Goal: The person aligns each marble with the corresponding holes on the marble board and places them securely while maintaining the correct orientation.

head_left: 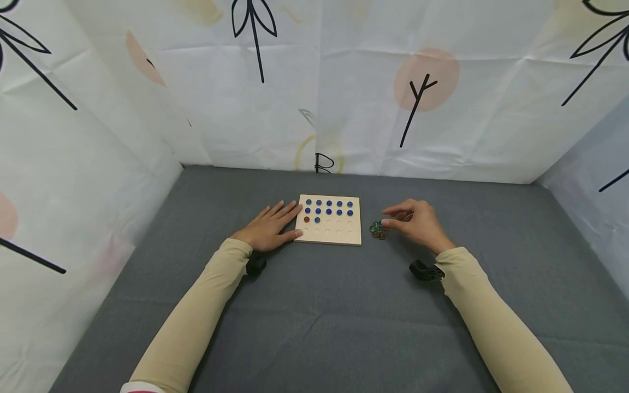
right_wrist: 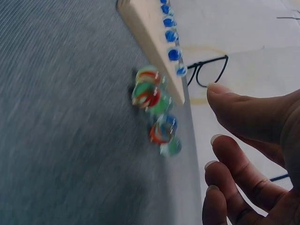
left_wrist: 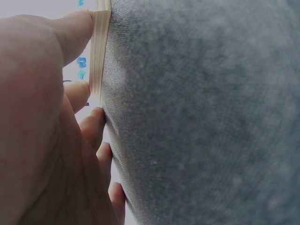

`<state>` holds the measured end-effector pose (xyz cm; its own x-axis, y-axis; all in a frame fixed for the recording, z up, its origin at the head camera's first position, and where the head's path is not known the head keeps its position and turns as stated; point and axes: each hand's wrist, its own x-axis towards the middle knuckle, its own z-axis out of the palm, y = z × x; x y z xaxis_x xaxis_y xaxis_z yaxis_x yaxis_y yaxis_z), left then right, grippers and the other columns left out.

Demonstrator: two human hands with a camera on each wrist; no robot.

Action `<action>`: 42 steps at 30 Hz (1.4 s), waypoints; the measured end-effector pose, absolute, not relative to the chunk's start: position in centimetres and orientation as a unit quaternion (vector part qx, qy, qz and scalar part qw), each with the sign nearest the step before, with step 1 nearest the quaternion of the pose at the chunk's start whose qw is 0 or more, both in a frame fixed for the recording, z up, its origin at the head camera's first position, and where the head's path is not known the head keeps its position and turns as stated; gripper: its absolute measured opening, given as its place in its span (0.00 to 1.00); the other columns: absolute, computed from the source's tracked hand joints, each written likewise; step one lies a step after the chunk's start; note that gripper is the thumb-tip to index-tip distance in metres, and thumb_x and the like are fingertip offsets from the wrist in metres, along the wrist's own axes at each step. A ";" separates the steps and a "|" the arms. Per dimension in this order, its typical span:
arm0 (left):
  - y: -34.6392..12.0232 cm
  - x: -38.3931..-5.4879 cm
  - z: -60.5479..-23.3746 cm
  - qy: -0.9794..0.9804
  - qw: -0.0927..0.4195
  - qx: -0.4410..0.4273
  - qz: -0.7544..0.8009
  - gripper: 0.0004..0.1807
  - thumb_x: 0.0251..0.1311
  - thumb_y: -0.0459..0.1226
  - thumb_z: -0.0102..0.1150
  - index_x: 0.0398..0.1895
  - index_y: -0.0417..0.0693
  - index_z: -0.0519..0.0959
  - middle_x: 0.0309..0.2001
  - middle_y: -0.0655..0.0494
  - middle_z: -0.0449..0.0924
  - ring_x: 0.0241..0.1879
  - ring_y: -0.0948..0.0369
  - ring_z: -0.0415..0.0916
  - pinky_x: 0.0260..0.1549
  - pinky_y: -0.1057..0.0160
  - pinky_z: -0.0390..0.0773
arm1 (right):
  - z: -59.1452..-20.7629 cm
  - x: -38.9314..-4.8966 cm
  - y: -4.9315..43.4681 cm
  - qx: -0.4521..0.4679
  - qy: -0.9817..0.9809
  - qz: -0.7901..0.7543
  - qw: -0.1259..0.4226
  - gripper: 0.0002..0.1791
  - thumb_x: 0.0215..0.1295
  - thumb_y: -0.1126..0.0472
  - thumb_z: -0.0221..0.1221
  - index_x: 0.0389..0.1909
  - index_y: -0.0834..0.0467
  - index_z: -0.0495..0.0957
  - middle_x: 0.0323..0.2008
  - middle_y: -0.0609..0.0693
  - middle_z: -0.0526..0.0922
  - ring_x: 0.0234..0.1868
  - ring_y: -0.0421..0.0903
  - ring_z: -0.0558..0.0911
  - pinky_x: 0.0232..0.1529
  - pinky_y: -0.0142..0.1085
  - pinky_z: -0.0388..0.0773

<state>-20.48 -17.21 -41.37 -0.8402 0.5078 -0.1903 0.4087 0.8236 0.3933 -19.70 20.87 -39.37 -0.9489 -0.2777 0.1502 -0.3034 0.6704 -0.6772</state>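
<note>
A pale wooden board with rows of round hollows lies on the grey cloth. Blue marbles fill its two far rows; the third row carries one brownish marble and a blue one at its left end. Spread flat, my left hand touches the board's left edge with thumb and fingertips. To the right of the board sits a small cluster of glass marbles, green, red and blue swirled. My right hand hovers beside this cluster, thumb and fingers apart and loosely bent, with nothing between them.
Grey cloth covers the table. White patterned fabric hangs behind it and along both sides. A black band is on the right wrist, and another dark device is at the left wrist.
</note>
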 end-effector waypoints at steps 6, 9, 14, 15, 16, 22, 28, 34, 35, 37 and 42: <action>-17.2 -20.8 -41.8 0.945 0.151 0.237 0.167 0.41 0.77 0.58 0.44 0.84 0.57 0.43 0.82 0.53 0.39 0.81 0.50 0.32 0.76 0.45 0.32 | -40.0 -19.7 21.9 0.147 -0.920 0.363 0.021 0.15 0.62 0.60 0.72 0.47 0.62 0.88 0.43 0.60 0.85 0.40 0.55 0.83 0.38 0.44 0.79; -17.3 -20.8 -41.8 0.945 0.150 0.237 0.169 0.41 0.77 0.58 0.44 0.84 0.57 0.43 0.82 0.53 0.39 0.81 0.50 0.32 0.76 0.44 0.32 | -40.3 -19.7 22.3 0.141 -0.922 0.360 0.017 0.14 0.63 0.61 0.72 0.47 0.62 0.88 0.43 0.60 0.85 0.39 0.54 0.83 0.36 0.41 0.78; -17.2 -20.7 -41.5 0.945 0.152 0.237 0.167 0.41 0.77 0.58 0.43 0.84 0.56 0.44 0.82 0.52 0.40 0.81 0.49 0.32 0.76 0.44 0.32 | -40.6 -20.0 22.6 0.136 -0.926 0.353 0.011 0.13 0.64 0.62 0.71 0.47 0.63 0.88 0.43 0.60 0.85 0.37 0.53 0.82 0.34 0.40 0.77; -17.2 -20.6 -41.4 0.945 0.151 0.237 0.166 0.41 0.77 0.58 0.43 0.84 0.55 0.44 0.82 0.51 0.40 0.81 0.49 0.33 0.76 0.44 0.33 | -40.7 -20.0 22.7 0.136 -0.926 0.352 0.011 0.13 0.64 0.62 0.70 0.47 0.63 0.88 0.42 0.60 0.85 0.37 0.53 0.82 0.34 0.41 0.77; -17.1 -20.6 -41.3 0.945 0.150 0.238 0.166 0.41 0.77 0.58 0.44 0.84 0.55 0.44 0.82 0.51 0.41 0.81 0.48 0.33 0.76 0.43 0.33 | -40.7 -20.1 22.7 0.136 -0.926 0.351 0.010 0.13 0.64 0.63 0.70 0.47 0.63 0.88 0.42 0.60 0.85 0.36 0.53 0.81 0.34 0.41 0.76; -17.0 -20.3 -40.9 0.946 0.145 0.239 0.164 0.41 0.77 0.56 0.46 0.84 0.53 0.46 0.82 0.49 0.42 0.80 0.47 0.35 0.76 0.42 0.35 | -40.8 -20.6 22.8 0.129 -0.931 0.342 0.001 0.13 0.65 0.63 0.69 0.48 0.63 0.88 0.42 0.60 0.85 0.37 0.52 0.81 0.34 0.41 0.76; -17.0 -20.3 -40.8 0.945 0.147 0.239 0.166 0.41 0.77 0.56 0.47 0.84 0.52 0.46 0.82 0.48 0.42 0.80 0.46 0.35 0.76 0.41 0.35 | -40.9 -21.0 22.4 0.140 -0.933 0.332 -0.013 0.14 0.66 0.62 0.69 0.50 0.63 0.87 0.41 0.59 0.85 0.38 0.53 0.81 0.36 0.44 0.77; -17.0 -20.4 -40.9 0.945 0.147 0.239 0.168 0.40 0.77 0.55 0.47 0.83 0.52 0.46 0.82 0.48 0.42 0.80 0.46 0.35 0.76 0.41 0.36 | -40.7 -21.2 22.1 0.141 -0.934 0.326 -0.029 0.14 0.66 0.63 0.69 0.51 0.62 0.87 0.41 0.58 0.85 0.39 0.53 0.81 0.36 0.42 0.76; -17.0 -20.4 -40.8 0.945 0.147 0.239 0.168 0.40 0.77 0.55 0.47 0.83 0.52 0.47 0.82 0.48 0.43 0.80 0.46 0.35 0.76 0.41 0.36 | -40.7 -21.2 22.0 0.141 -0.935 0.325 -0.032 0.14 0.66 0.63 0.69 0.51 0.62 0.87 0.41 0.58 0.85 0.38 0.53 0.81 0.35 0.42 0.76; -17.1 -20.4 -40.9 0.945 0.147 0.240 0.168 0.40 0.77 0.56 0.47 0.83 0.52 0.47 0.82 0.48 0.43 0.80 0.46 0.35 0.76 0.41 0.36 | -40.6 -21.3 22.0 0.141 -0.935 0.323 -0.040 0.14 0.66 0.63 0.68 0.51 0.62 0.87 0.41 0.58 0.85 0.38 0.52 0.80 0.35 0.41 0.75; -17.0 -20.4 -40.9 0.943 0.148 0.242 0.173 0.41 0.77 0.57 0.45 0.83 0.51 0.47 0.82 0.48 0.42 0.80 0.45 0.35 0.76 0.41 0.35 | -40.6 -21.4 21.9 0.148 -0.934 0.320 -0.049 0.14 0.66 0.63 0.69 0.51 0.62 0.87 0.41 0.58 0.84 0.38 0.52 0.79 0.34 0.40 0.75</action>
